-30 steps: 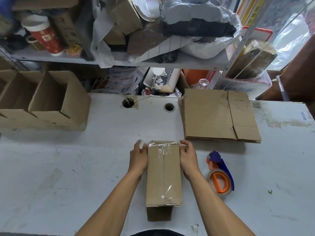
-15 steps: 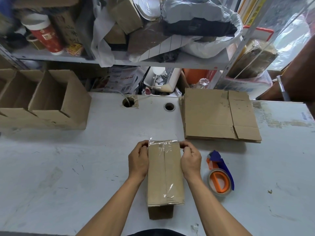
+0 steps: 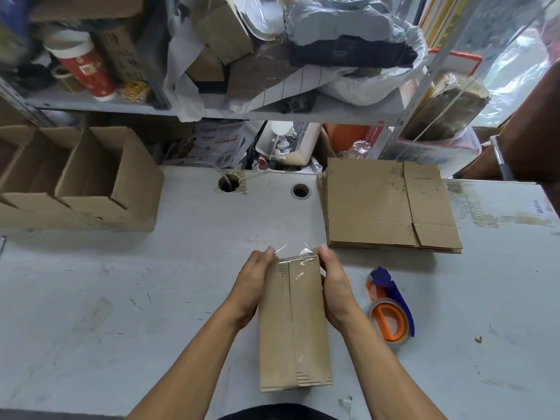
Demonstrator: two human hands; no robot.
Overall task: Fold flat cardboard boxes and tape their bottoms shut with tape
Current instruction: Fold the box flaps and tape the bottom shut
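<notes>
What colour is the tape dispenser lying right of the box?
The tape dispenser is orange and blue, seen in the head view.

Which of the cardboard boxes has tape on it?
The box held between the left hand and right hand: clear tape runs along its seam. The open boxes and flat stack show none.

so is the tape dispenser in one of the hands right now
No, the tape dispenser lies on the table while both hands grip the box.
</notes>
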